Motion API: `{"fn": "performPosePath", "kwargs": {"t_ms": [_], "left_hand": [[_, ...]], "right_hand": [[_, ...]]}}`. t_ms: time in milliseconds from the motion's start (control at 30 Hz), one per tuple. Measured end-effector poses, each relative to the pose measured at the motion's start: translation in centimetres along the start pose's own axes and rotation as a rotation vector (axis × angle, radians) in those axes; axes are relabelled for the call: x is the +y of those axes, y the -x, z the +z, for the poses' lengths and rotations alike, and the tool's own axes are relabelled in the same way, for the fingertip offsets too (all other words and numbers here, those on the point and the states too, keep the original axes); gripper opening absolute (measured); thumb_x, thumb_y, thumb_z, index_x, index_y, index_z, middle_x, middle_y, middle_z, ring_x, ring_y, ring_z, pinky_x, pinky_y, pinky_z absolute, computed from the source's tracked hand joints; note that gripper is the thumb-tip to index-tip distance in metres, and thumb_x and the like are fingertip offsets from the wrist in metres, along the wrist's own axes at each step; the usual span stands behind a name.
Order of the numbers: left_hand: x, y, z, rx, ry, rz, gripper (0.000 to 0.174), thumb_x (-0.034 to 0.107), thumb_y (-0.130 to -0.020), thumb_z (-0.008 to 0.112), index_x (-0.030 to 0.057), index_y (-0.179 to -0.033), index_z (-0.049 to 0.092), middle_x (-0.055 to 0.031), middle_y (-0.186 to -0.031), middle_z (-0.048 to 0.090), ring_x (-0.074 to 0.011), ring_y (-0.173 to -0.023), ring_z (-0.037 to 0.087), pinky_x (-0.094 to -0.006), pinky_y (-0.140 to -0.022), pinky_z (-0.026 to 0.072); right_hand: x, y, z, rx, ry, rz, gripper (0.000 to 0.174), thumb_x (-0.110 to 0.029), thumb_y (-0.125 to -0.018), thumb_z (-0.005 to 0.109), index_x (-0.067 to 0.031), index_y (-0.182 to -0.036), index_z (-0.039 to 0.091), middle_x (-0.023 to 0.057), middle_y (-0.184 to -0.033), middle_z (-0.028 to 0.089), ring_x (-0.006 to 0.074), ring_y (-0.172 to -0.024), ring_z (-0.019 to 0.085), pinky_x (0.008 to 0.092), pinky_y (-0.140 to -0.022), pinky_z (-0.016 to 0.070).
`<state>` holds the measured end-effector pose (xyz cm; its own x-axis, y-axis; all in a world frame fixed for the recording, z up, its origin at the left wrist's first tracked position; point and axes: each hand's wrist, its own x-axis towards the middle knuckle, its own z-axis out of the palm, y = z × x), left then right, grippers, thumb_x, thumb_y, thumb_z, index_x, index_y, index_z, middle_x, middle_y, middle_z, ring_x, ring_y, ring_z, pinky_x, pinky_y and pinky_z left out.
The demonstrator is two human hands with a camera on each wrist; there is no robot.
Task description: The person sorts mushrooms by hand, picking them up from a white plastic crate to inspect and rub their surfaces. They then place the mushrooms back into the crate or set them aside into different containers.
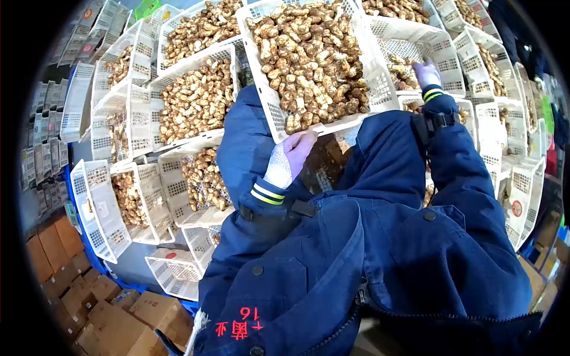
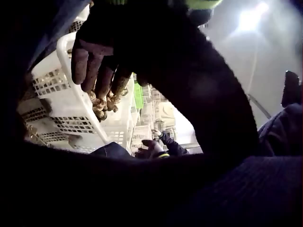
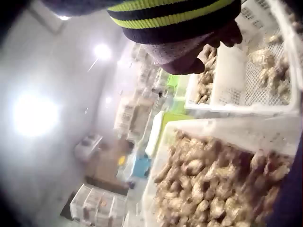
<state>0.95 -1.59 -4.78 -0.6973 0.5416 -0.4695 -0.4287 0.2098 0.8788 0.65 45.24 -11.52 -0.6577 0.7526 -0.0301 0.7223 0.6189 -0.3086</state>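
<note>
Brown-and-cream lumpy pieces, which look like mushrooms [image 1: 309, 65], fill a white perforated basket [image 1: 375, 71] tilted over the person's knees. The left hand [image 1: 291, 159], in a pale glove, is at this basket's near rim; in the left wrist view its fingers [image 2: 94, 71] extend loosely beside the rim, above some pieces. The right hand [image 1: 426, 73] reaches over a white basket [image 1: 445, 56] at the upper right, which holds a small heap of pieces [image 1: 402, 72]. Seen from the right wrist, the right hand [image 3: 199, 52] has spread fingers, with no piece visible in them.
More white baskets of similar pieces [image 1: 196, 102] stand on both sides and beyond. Cardboard boxes [image 1: 157, 308] are stacked at the lower left. An empty-looking white basket [image 1: 100, 210] lies tilted at the left. In the right wrist view, a blue object [image 3: 141, 165] lies farther off.
</note>
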Motion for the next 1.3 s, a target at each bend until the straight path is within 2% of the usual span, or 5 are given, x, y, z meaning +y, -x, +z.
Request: {"fn": "performPosePath", "kwargs": {"t_ms": [100,167,367,867,1300], "left_hand": [[-0.2,-0.8,0.0,-0.030,0.018,0.036,0.030,0.021,-0.095,0.057,-0.0028,-0.111,0.063,-0.0014,-0.093,0.065,-0.0078,-0.086,0.056,-0.0217,-0.076,0.0454],[-1.1,-1.4,-0.4,-0.034,0.008,0.066,0.029,0.020,-0.094,0.058,-0.0030,-0.110,0.064,-0.0039,-0.096,0.066,-0.0090,-0.089,0.057,-0.0225,-0.079,0.0457],[-2.4,-1.9,-1.4,0.043,0.031,0.056,0.027,0.019,-0.093,0.058,-0.0029,-0.108,0.064,-0.0063,-0.094,0.067,-0.0102,-0.087,0.058,-0.0237,-0.079,0.0462],[-2.6,-4.7,-2.9,0.100,0.724,-0.083,0.062,0.043,-0.094,0.054,0.0145,-0.143,0.029,-0.0194,-0.133,0.045,-0.0364,-0.111,0.056,-0.0479,-0.090,0.0486],[-2.5,-5.3,-3.0,0.114,0.513,-0.293,0.047,0.033,-0.098,0.043,0.0039,-0.135,0.042,-0.0197,-0.123,0.052,-0.0295,-0.108,0.057,-0.0345,-0.090,0.0457]], "right_hand": [[-9.6,4.8,1.0,-0.386,-0.620,-0.217,0.046,-0.028,-0.087,0.059,-0.0091,-0.129,0.055,0.0162,-0.107,0.066,0.0218,-0.083,0.064,0.0322,-0.075,0.0502],[-16.4,8.4,2.1,-0.506,-0.053,-0.676,0.041,-0.028,-0.087,0.054,-0.0216,-0.128,0.057,0.0161,-0.110,0.066,0.0297,-0.101,0.064,0.0397,-0.089,0.0479],[-22.2,12.3,12.4,-0.662,0.255,-0.471,0.051,-0.046,-0.090,0.046,-0.0014,-0.108,0.063,0.0208,-0.105,0.066,0.0357,-0.099,0.063,0.0441,-0.087,0.0481],[-20.9,13.1,4.8,-0.568,-0.281,-0.503,0.027,-0.027,-0.083,0.056,-0.0141,-0.103,0.069,0.0155,-0.104,0.067,0.0306,-0.097,0.064,0.0396,-0.085,0.0497],[-19.9,16.4,11.2,-0.683,-0.038,-0.317,0.044,-0.022,-0.079,0.059,0.0023,-0.115,0.053,0.0250,-0.109,0.063,0.0374,-0.103,0.061,0.0428,-0.087,0.0496]]}}
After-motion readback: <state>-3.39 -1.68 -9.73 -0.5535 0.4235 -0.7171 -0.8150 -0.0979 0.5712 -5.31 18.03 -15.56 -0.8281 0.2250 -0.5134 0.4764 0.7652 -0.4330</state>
